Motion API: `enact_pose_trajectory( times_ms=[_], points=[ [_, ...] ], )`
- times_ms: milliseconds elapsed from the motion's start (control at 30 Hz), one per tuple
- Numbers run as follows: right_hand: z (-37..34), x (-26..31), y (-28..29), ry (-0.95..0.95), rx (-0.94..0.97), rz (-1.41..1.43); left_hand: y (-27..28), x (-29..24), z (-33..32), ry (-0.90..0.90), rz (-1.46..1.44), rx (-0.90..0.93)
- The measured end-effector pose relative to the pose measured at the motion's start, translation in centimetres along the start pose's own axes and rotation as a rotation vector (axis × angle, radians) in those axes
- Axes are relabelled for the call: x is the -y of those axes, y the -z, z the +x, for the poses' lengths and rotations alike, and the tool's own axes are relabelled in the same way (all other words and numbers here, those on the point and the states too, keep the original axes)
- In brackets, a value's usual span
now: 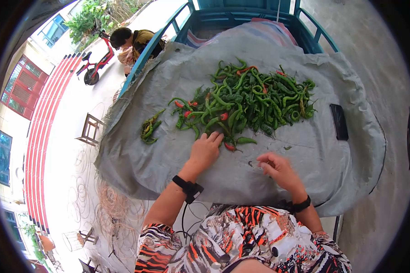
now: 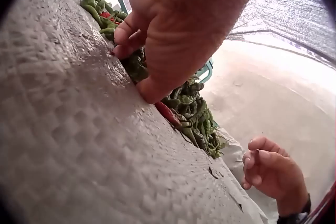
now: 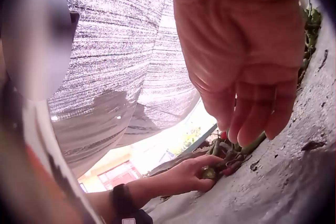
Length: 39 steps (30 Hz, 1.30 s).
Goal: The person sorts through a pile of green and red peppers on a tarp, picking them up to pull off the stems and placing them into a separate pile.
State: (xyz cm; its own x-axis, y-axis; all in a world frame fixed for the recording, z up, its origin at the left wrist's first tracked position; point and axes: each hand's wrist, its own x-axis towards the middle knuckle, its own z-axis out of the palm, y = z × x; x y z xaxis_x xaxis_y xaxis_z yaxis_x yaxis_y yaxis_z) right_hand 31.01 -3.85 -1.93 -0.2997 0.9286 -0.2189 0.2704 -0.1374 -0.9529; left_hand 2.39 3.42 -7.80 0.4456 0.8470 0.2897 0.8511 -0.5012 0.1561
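A heap of green chili peppers point(image 1: 259, 98), with a few red ones among them, lies on a grey woven sheet point(image 1: 168, 159). At the heap's near edge my left hand point(image 1: 206, 151) reaches down, fingers and thumb bent round a green chili pepper point(image 3: 209, 173). A red-tipped pepper point(image 1: 230, 147) and a green pepper point(image 1: 246, 140) lie just right of those fingers. My right hand point(image 1: 279, 169) hovers over the sheet to the right, apart from the heap and slightly blurred. Its fingers are loosely bent, with no pepper in them.
A small separate bunch of peppers point(image 1: 150, 128) lies left of the heap. A black phone point(image 1: 338, 122) rests on the sheet's right side. Teal cart rails point(image 1: 321, 34) stand behind. Another person point(image 1: 139, 43) bends at the far left, near a red scooter point(image 1: 100, 61).
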Motion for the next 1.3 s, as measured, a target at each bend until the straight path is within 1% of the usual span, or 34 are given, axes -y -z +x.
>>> enact_pose_trajectory(
  times_ms=[33,133,200,267,367,433,533,600,633,733,767,833,867,933,967,1033,1067,1133,1167,1233,1267,1300],
  points=[
    [0.0,-0.2,-0.1,0.003,0.026,0.004,0.4,-0.1,0.1,0.019,-0.002,0.020],
    [0.9,-0.8,0.0,0.057,0.077,-0.046,1.8,-0.5,0.1,0.077,0.104,0.181],
    [1.6,-0.4,0.1,0.100,0.090,-0.090,3.0,-2.0,-0.5,0.063,0.078,0.047],
    [2.3,0.7,-0.4,0.166,0.025,-0.081,4.3,-4.2,-0.4,0.046,0.056,-0.007],
    [3.8,2.0,-1.6,0.288,-0.024,-0.108,5.7,-7.4,0.4,0.027,-0.001,0.036],
    [4.7,1.8,-2.4,0.361,-0.076,-0.105,6.2,-8.5,0.9,0.040,-0.022,0.063],
    [5.2,1.4,-2.1,0.303,-0.066,-0.065,6.2,-8.4,1.2,0.031,-0.018,0.089],
    [5.4,1.3,-2.2,0.271,-0.085,0.058,6.7,-7.8,1.7,0.034,-0.038,0.080],
    [5.5,1.2,-2.2,0.256,-0.094,0.119,7.5,-7.4,2.2,0.046,-0.067,0.065],
    [5.9,0.1,-1.4,0.273,-0.149,0.123,10.6,-6.5,4.6,0.124,-0.132,0.058],
    [5.8,-0.4,-1.1,0.249,-0.142,0.114,11.5,-6.1,5.7,0.158,-0.149,0.063],
    [5.5,-1.3,-0.3,0.199,-0.125,0.094,12.3,-5.2,8.1,0.146,-0.177,-0.095],
    [5.2,-1.8,-0.1,0.209,-0.142,0.019,12.5,-4.8,8.9,0.140,-0.193,-0.174],
    [4.3,-3.0,0.5,0.230,-0.177,-0.135,11.9,-3.7,9.9,0.093,-0.157,-0.216],
    [3.9,-3.4,1.0,0.274,-0.204,-0.207,11.6,-3.2,10.3,0.066,-0.138,-0.238],
    [2.6,-4.0,1.9,0.354,-0.256,-0.348,11.6,-2.2,10.7,0.134,-0.297,-0.105],
    [2.1,-4.2,2.3,0.265,-0.255,-0.285,11.7,-1.7,10.9,0.169,-0.375,-0.039],
    [1.5,-4.4,2.8,0.093,-0.246,-0.162,11.5,-0.4,12.3,0.214,-0.313,-0.026],
    [1.5,-4.7,2.8,0.107,-0.259,-0.165,11.5,0.1,13.2,0.239,-0.282,-0.021],
    [1.9,-5.3,2.7,0.140,-0.288,-0.170,12.0,0.4,15.3,0.281,-0.478,0.182],
    [2.2,-5.5,2.6,0.190,-0.306,-0.207,12.3,0.6,16.5,0.300,-0.574,0.282],
    [2.4,-5.7,2.5,0.240,-0.324,-0.245,11.3,1.7,17.8,0.231,-0.509,0.269]
  ],
)
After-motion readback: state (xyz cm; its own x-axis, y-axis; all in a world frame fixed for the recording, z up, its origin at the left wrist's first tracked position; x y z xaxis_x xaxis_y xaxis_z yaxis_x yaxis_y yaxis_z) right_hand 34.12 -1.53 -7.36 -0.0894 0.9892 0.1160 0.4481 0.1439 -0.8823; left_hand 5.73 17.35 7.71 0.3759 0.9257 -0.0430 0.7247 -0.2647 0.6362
